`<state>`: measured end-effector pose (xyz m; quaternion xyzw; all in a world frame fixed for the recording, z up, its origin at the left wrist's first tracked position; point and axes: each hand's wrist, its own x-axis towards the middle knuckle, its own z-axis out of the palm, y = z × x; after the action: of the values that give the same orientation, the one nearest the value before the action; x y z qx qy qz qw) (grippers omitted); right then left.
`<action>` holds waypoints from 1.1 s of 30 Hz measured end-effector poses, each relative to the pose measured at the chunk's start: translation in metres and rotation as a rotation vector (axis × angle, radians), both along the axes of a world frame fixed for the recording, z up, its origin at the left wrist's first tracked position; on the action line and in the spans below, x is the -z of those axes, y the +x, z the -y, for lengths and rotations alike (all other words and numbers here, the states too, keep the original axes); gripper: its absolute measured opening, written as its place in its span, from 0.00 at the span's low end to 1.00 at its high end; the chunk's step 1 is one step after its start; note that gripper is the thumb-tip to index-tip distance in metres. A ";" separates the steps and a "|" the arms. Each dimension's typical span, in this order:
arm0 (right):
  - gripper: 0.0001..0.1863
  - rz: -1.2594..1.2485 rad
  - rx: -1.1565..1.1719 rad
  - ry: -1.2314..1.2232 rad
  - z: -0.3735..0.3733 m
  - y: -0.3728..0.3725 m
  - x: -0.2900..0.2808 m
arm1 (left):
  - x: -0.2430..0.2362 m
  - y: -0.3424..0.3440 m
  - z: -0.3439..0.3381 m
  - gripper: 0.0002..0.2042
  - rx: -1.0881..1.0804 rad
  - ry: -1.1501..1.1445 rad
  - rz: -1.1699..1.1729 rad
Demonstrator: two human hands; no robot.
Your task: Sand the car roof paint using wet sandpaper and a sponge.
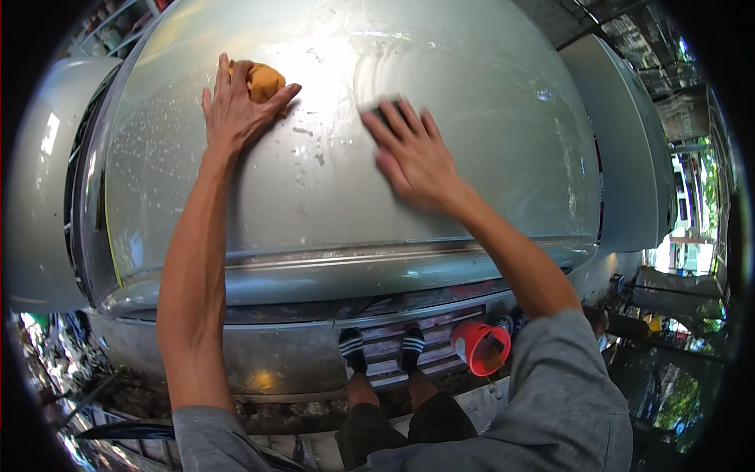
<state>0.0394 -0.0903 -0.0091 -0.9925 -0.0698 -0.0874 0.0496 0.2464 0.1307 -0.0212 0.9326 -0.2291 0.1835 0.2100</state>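
My left hand grips an orange-yellow sponge against the wet silver-grey car roof. Thumb and fingers curl round it. To the right, my right hand presses down on the same roof, slightly blurred. A dark flat pad shows at its fingertips, mostly covered by the fingers, so its exact kind is hidden. Curved wet streaks run over the paint just above this hand, while water drops dot the roof around the left one.
Along the near edge runs a roof channel. Below, my feet in striped slippers stand on a slatted platform, with a red bucket holding something yellowish beside them. The windscreen and hood lie left; shelves stand far left.
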 end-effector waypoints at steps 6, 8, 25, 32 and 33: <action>0.29 -0.082 -0.287 -0.103 0.017 -0.007 -0.009 | -0.022 -0.058 0.066 0.11 0.453 -0.534 -0.022; 0.27 -0.355 -0.338 -0.118 0.010 0.008 -0.028 | -0.031 -0.103 0.099 0.11 0.543 -0.579 -0.129; 0.28 -0.322 -0.843 -0.157 0.144 -0.107 -0.023 | 0.011 -0.153 -0.020 0.49 -0.826 -0.073 -0.118; 0.29 -0.143 -0.952 -0.061 0.037 -0.056 -0.009 | -0.003 -0.173 -0.008 0.43 -0.545 -0.345 -0.169; 0.29 -0.216 -0.924 -0.108 0.070 -0.071 -0.018 | -0.005 -0.165 -0.001 0.43 -0.769 -0.112 -0.241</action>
<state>-0.0319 -0.1600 0.0091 -0.8622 -0.5026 0.0513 0.0388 0.0816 0.1313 -0.0159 0.9522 0.1731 0.1500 0.2020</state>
